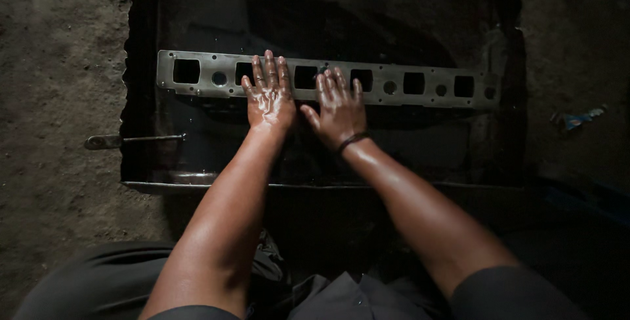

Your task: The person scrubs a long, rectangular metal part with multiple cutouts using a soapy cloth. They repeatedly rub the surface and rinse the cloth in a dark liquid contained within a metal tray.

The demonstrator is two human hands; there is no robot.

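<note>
A long grey metal plate (420, 86) with several square and round holes lies crosswise in a dark, wet metal tray (197, 179). My left hand (268, 95) rests flat on the plate's middle, fingers spread and glistening with liquid. Beside it, my right hand (339, 108) also lies flat on the plate, fingers apart, a dark band around its wrist. Neither hand grips anything. Both palms cover part of the plate's middle holes.
The tray sits on a dirt floor (59, 84). A thin metal rod or tool handle (131, 140) pokes out over the tray's left edge. A small bluish scrap (579, 119) lies on the ground at the right. My dark-clothed knees fill the bottom.
</note>
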